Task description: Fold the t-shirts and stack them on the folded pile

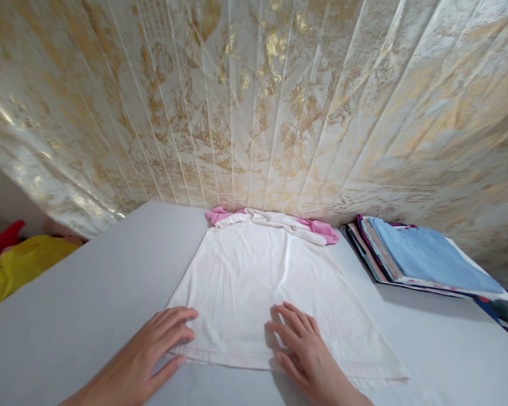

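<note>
A white garment [262, 282] with pink trim [322, 228] at its far end lies spread flat on a pale grey table [88, 304]. My left hand [152, 349] lies flat with fingers stretched out, its fingertips touching the garment's near left corner. My right hand [300, 344] rests palm down on the lower middle of the garment, fingers apart and slightly bent. Neither hand holds anything.
A stack of folded clothes [423, 256], light blue on top, sits at the table's right side against the wall. A gold-patterned shiny wall [254, 101] stands right behind the table. Yellow [21, 265] and red [2, 239] cloth lie beyond the table's left edge.
</note>
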`<state>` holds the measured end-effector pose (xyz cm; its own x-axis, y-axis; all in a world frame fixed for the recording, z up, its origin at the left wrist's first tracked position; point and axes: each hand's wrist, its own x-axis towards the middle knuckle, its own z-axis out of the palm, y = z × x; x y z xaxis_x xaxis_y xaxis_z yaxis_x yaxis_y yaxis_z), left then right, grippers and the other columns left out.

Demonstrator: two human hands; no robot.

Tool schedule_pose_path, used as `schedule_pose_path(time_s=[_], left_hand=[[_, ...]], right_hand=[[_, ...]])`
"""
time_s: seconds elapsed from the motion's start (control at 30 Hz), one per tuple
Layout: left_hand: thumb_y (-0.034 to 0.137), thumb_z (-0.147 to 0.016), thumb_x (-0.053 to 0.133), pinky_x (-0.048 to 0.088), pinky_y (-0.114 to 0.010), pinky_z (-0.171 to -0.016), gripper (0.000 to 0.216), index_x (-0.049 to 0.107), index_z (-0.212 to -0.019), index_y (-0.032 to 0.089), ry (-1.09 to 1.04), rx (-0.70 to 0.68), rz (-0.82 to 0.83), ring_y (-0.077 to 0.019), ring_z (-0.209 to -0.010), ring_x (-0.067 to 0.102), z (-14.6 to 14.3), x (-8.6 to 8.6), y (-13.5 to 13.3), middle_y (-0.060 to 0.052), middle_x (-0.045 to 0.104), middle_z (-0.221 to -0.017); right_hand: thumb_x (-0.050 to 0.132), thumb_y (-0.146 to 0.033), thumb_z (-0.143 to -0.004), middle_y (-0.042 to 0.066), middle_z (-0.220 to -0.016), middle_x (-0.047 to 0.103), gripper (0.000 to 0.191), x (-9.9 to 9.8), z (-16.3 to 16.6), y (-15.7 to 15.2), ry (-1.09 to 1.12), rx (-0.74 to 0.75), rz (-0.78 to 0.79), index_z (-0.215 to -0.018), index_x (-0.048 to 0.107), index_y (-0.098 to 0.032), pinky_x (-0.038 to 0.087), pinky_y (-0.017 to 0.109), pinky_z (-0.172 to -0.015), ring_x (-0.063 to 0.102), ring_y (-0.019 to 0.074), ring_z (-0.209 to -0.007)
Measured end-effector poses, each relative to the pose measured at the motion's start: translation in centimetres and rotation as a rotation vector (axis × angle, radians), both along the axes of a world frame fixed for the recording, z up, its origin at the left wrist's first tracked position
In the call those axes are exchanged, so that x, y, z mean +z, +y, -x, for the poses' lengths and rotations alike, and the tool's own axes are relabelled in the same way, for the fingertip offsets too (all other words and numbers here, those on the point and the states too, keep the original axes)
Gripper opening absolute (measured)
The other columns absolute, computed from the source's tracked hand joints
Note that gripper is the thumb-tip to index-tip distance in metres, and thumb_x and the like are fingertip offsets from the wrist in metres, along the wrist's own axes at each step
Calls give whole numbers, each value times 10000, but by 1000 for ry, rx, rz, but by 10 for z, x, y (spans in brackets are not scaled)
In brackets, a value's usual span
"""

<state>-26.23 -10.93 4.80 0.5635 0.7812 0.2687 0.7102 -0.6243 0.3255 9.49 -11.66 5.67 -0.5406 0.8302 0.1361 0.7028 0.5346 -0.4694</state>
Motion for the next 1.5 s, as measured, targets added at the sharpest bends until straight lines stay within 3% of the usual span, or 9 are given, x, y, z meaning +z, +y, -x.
schedule_pose_path(time_s=[0.17, 0.43, 0.6, 0.8, 0.93, 1.1, 1.33, 1.43, 1.5], left_hand=[[111, -838, 467, 437, -335, -1013, 344, 617, -1115, 249, 18, 32, -47, -212, -1182, 534, 13, -3, -1, -59, 580, -1281], [143, -859, 525, 465, -257, -908, 228, 634, -1023, 259, 86, 12, -79, -177, -1014, 597, 34, 6, 9, -15, 650, -1085], [136, -808, 573, 481, -230, -893, 250, 639, -1021, 251, 78, -36, -86, -173, -1014, 606, 30, 13, 8, -20, 653, -1106], [110, -856, 472, 491, -243, -866, 197, 620, -888, 235, -18, 20, -72, -173, -1004, 611, 30, 3, 9, -35, 657, -1064], [76, -823, 471, 470, -247, -957, 195, 585, -862, 229, 13, -32, -95, -170, -1124, 581, 37, -4, 5, -39, 642, -1180], [81, -833, 430, 434, -316, -1017, 194, 560, -791, 219, 8, 69, -100, -196, -1212, 519, 36, -5, -5, -56, 587, -1277], [80, -786, 417, 474, -321, -913, 195, 541, -740, 223, 33, 155, -129, -215, -1137, 535, 35, 2, -13, -47, 616, -1179], [126, -883, 398, 478, -307, -894, 221, 566, -776, 223, 0, 176, -170, -202, -1113, 556, 27, 2, -10, -49, 630, -1155], [174, -928, 413, 468, -296, -925, 212, 617, -950, 229, 29, 146, -194, -190, -1142, 558, 19, -3, -7, -48, 619, -1227]], right_hand=[[546, -104, -793, 55, -1015, 630, 244, 4, 62, 4, 137, 176, 14, -1009, 594, -209, 453, 339, -844, 544, 211, -965], [688, -287, -730, 42, -913, 610, 210, -15, 138, 15, -63, 116, -115, -883, 580, -194, 429, 358, -726, 537, 227, -845], [584, -168, -811, 16, -824, 601, 36, -24, 141, 18, -51, 109, -216, -816, 563, -198, 372, 313, -647, 525, 182, -760], [581, -164, -833, 3, -810, 593, 48, -24, 138, 17, 94, 161, -221, -809, 559, -199, 367, 284, -673, 512, 160, -758], [604, -193, -833, 2, -838, 599, 40, -25, 137, 18, 114, 227, -210, -834, 566, -202, 368, 286, -704, 502, 161, -787], [627, -185, -825, -3, -868, 614, 77, -27, 139, 18, 119, 255, -161, -789, 565, -212, 355, 307, -780, 502, 161, -835], [567, -35, -783, -1, -924, 625, 224, 0, 125, 22, 317, 194, 90, -906, 606, -219, 401, 269, -844, 544, 153, -913], [487, 17, -767, 31, -1036, 636, 390, 15, 120, 33, 273, 132, 79, -1061, 600, -213, 416, 293, -882, 562, 168, -1006], [467, -5, -807, 53, -1139, 639, 418, 16, 122, 44, 174, 148, 24, -1154, 579, -208, 400, 330, -941, 539, 188, -1143]])
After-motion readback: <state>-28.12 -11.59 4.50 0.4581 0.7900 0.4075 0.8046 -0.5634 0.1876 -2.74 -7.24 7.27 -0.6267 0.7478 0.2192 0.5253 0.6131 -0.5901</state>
